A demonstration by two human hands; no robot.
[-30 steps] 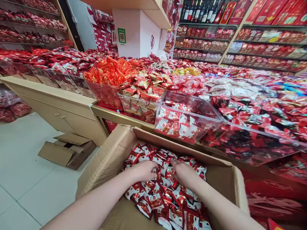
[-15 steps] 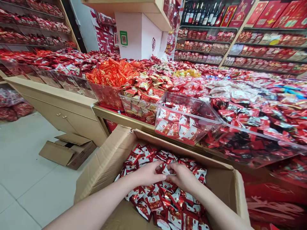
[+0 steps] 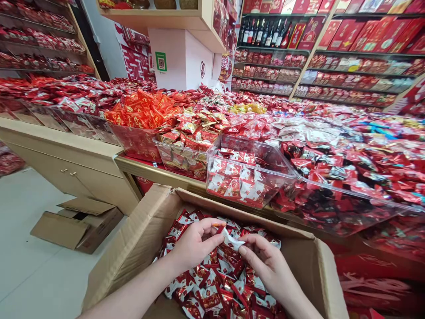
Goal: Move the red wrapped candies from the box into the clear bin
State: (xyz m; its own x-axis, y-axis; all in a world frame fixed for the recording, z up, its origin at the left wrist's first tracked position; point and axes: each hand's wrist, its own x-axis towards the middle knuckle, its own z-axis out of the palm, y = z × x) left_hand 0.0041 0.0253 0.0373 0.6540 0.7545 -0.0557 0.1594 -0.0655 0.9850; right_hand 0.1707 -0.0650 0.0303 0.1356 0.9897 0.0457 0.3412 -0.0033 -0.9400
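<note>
A small red and white wrapped packet (image 3: 231, 240) is stretched between my two hands, above the heap inside a large cardboard box (image 3: 129, 250). My left hand (image 3: 199, 241) pinches its left end between thumb and fingers. At its right end, the thumb and fingertips of my right hand (image 3: 265, 257) are closed on it. Beneath both hands lie many similar red and white packets (image 3: 212, 288), loosely piled in the box.
Beyond the box, a clear bin (image 3: 249, 177) part filled with like packets stands on the counter edge, beside bins of orange-red packets (image 3: 142, 108) and dark red ones (image 3: 318, 164). An opened carton (image 3: 96, 226) sits on the floor at left.
Both hands have moved slightly apart and lifted, and the packet now shows plainly between them. The camera view has shifted, with the counter and shelves appearing lower and further left.
</note>
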